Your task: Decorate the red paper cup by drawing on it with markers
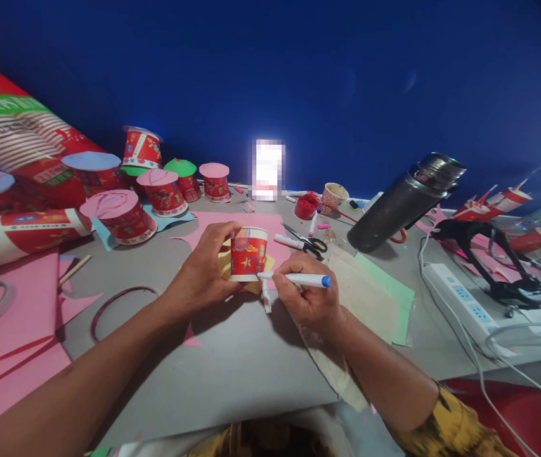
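My left hand (203, 270) is wrapped round the left side of a red paper cup (250, 254), which has gold and blue patterns and a star drawn on it. My right hand (311, 295) pinches a white marker (303, 278) with a blue end. The marker's tip meets the cup near its lower right edge. Beneath the cup lie scraps of yellow and pink paper (263, 222). A white marker cap or small white piece (267, 298) sits just below the cup. Black-handled scissors (312, 244) lie beyond my right hand.
Several decorated paper cups (120, 219) with coloured paper tops stand at the left, near a stack of cups (27, 235). A black thermos (398, 206) leans at the right. Further right are a power strip (463, 301) and cables. Pink sheets (11, 292) cover the left side.
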`<state>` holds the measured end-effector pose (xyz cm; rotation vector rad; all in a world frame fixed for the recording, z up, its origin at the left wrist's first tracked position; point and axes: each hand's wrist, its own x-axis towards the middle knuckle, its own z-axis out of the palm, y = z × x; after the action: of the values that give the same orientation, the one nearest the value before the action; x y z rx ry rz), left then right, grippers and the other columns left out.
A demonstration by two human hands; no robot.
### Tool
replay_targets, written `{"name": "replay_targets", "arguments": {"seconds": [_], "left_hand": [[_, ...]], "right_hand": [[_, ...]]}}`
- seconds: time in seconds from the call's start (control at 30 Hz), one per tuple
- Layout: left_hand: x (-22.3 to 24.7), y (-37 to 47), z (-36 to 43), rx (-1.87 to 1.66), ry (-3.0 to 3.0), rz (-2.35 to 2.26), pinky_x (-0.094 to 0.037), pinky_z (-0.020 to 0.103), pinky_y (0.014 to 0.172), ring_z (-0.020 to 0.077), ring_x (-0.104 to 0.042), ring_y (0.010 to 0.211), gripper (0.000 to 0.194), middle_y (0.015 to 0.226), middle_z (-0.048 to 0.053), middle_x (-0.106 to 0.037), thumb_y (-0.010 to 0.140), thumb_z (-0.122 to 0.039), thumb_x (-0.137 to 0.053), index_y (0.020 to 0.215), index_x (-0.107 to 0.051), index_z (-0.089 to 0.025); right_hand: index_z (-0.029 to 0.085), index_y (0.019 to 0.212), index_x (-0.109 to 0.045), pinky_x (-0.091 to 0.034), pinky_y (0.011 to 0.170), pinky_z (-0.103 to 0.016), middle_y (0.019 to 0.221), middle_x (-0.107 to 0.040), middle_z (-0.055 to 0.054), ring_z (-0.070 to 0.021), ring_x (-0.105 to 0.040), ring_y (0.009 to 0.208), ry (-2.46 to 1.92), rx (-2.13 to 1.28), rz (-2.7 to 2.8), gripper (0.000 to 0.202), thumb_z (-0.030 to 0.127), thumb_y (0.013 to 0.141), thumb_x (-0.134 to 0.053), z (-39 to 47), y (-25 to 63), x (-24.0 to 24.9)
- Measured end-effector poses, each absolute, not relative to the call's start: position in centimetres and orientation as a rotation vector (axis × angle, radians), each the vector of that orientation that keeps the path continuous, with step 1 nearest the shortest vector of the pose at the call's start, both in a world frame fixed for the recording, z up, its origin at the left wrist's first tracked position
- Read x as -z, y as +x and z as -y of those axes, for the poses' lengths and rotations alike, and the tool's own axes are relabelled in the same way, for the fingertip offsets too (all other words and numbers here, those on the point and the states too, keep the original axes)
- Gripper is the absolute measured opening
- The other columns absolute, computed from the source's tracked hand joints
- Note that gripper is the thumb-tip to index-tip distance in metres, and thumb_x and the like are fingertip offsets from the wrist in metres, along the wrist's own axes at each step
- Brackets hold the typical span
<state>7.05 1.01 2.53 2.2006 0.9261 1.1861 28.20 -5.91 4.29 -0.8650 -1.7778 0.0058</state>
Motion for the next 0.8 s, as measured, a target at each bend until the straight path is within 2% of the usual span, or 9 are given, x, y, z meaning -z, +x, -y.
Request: {"name": "replay_targets", "arguments": {"seconds": [0.37,0.6,0.8], "left_hand": [[-2.18,7.27,-1.09,-1.193,2.206,-0.906,-0.06,0.055,0.108,0.0328,-0.067,0.126,0.073,0.136,0.01,-0.062,0.076,-0.037,-0.09,0.139,-0.054,-0.028],[-2.35,7.22,-0.98,-1.178,2.124,-0.915,-0.059,0.055,0.11,0.0329,-0.068,0.127,0.076,0.139,0.01,-0.061,0.073,-0.041,-0.092,0.139,-0.055,-0.029],[-2.57,7.14,-1.01,-1.161,2.089,-0.914,-0.059,0.057,0.11,0.033,-0.07,0.125,0.076,0.14,0.01,-0.061,0.073,-0.04,-0.091,0.139,-0.055,-0.029]], "right_hand": [[0.023,0.088,-0.067,-0.053,0.062,-0.03,0.074,-0.076,-0.002,-0.0157,-0.066,0.063,-0.818,-0.039,1.814,0.013,0.019,0.1,-0.063,6.02,27.76,-4.21],[0.023,0.086,-0.066,-0.052,0.06,-0.029,0.071,-0.073,0.0,-0.0154,-0.065,0.062,-0.847,-0.005,1.795,0.015,0.015,0.098,-0.063,6.05,28.14,-4.4],[0.023,0.082,-0.066,-0.051,0.059,-0.029,0.071,-0.072,0.001,-0.0145,-0.064,0.06,-0.931,-0.061,1.733,0.016,0.019,0.097,-0.063,6.06,28.49,-4.21]]}}
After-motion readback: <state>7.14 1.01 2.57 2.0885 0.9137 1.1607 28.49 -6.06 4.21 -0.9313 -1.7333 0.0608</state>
